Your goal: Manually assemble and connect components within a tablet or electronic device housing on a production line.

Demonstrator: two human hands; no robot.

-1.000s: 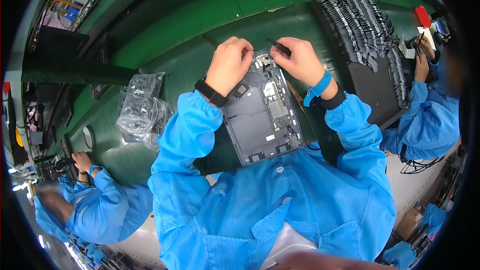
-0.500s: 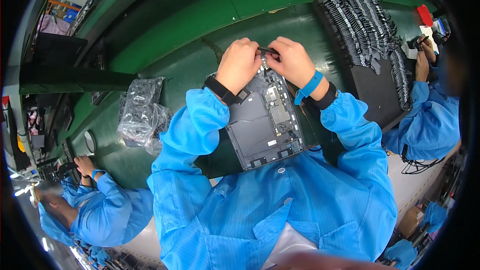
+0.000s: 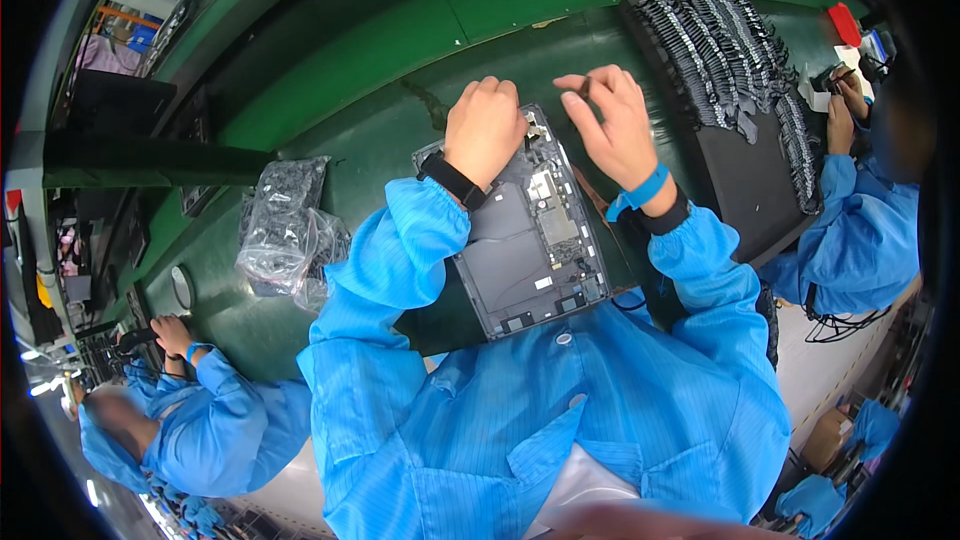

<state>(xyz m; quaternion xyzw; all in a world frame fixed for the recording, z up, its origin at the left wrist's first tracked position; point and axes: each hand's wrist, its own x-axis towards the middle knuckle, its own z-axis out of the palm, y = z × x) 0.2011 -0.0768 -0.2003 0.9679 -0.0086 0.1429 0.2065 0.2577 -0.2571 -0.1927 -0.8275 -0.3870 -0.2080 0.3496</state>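
Before me on the green bench lies a grey laptop chassis point(image 3: 497, 275), its inside facing up with a metal-shielded board along the right part. My left hand point(image 3: 486, 130) rests over its far edge, fingers curled down; what they pinch, if anything, is hidden. To the right of that edge my right hand point(image 3: 615, 128) is raised off the chassis, thumb and index finger pointing left. A small dark piece point(image 3: 586, 87) shows between its fingers, too small to name.
Crumpled clear plastic bags point(image 3: 285, 225) lie left of the chassis. At the right, a black board point(image 3: 745, 175) carries rows of small dark parts. Co-workers in blue sit on both sides, one holding a dark object point(image 3: 838, 80). A red container point(image 3: 843, 26) stands far right.
My right hand has pulled away to the right from the left hand. The dark strip seen between both hands no longer spans them. My left hand has come slightly down and right.
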